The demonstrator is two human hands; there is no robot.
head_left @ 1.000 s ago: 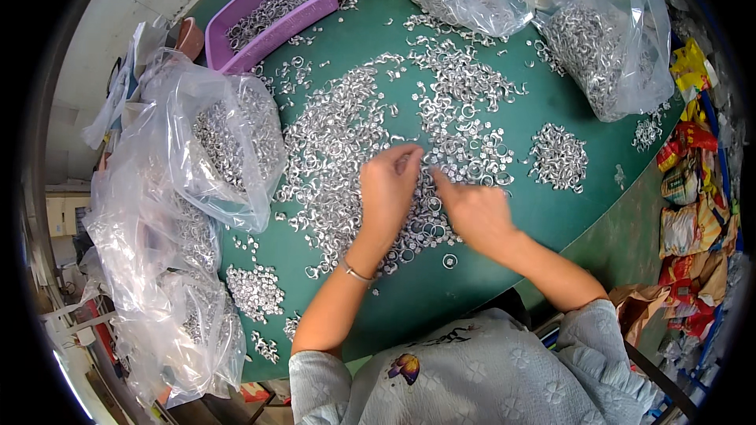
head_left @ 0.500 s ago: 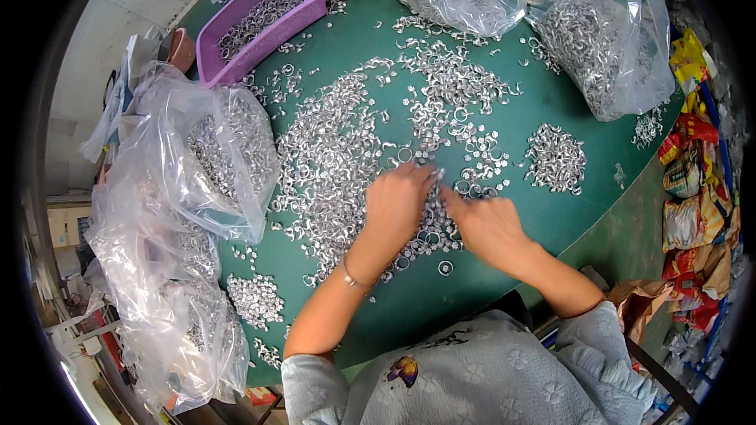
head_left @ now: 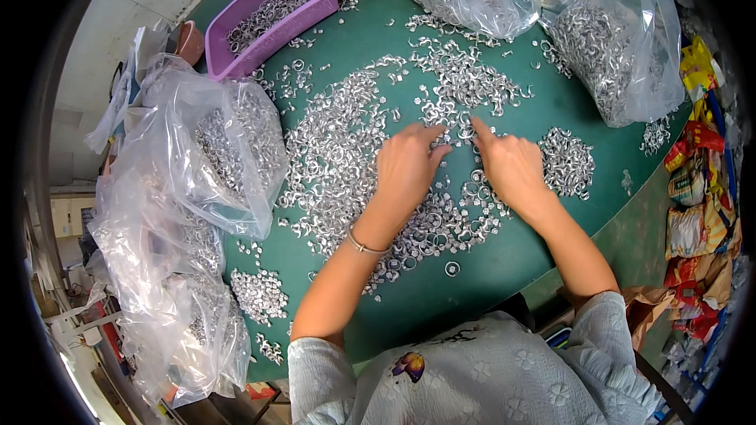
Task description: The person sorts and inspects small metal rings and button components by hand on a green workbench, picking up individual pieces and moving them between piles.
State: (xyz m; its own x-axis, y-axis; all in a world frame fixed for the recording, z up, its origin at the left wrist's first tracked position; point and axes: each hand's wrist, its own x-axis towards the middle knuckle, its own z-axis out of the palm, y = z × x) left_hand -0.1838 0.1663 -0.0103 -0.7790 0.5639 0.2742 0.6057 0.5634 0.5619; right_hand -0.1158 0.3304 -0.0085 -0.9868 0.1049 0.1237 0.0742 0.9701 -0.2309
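Hundreds of small silver metal rings (head_left: pixel 346 149) lie spread over the green table (head_left: pixel 488 267), and you have both hands flat among them near the middle of the heap. Your left hand (head_left: pixel 405 165) rests palm down, fingers loosely extended toward 1 o'clock, gripping nothing I can make out. Your right hand (head_left: pixel 512 165) points its index finger toward 11 o'clock, touching rings at the heap's edge; whether it pinches one is too small to tell. This looks like the sorting step: picking through loose pieces. A small separated pile (head_left: pixel 568 161) sits just beside your right hand at 3 o'clock. Next you would need a fine fingertip pinch on a single ring, without dragging its neighbours.
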